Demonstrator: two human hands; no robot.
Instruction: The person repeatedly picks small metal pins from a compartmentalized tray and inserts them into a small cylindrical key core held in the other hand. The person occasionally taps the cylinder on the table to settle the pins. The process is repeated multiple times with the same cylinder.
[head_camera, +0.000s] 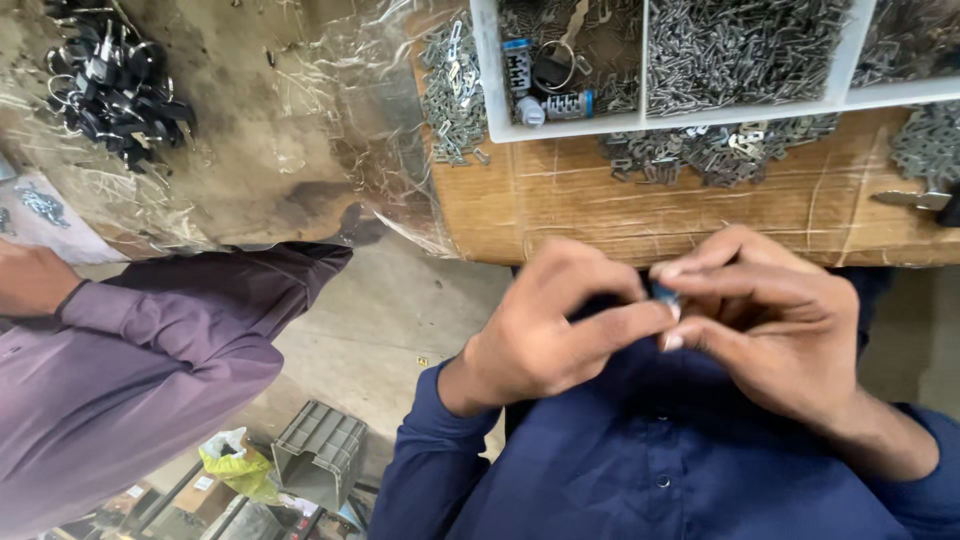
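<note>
Left hand (545, 330) and right hand (770, 320) together at chest height, fingertips meeting over a small blue-grey part (665, 293). Part pinched between thumbs and forefingers of both hands; only a sliver visible, shape and kind not discernible. Remaining fingers curled inward, palms hidden. Dark blue shirt sleeves and buttoned front (650, 470) directly below both hands, cut off at the lower edge.

Above the hands: brown cardboard-covered bench edge (620, 215). Beyond it, white plastic compartment tray (640, 118), cut off by the top edge; compartments filled with small grey metal pieces (740, 45), individual shapes too fine to resolve. Leftmost visible compartment: two small silver cylinders with blue bands (545, 100) and a metal ring (560, 60). Loose flat grey metal pieces (715, 150) on the cardboard just outside the tray.

Far left of the left hand: crinkled clear plastic sheet (300, 130) over the bench, with a heap of black-headed keys on rings (115, 80) at upper left. Another person's purple sleeve (150, 370) and hand (30, 280) at left, mostly out of view. Grey plastic crate (320, 450) on the floor below.
</note>
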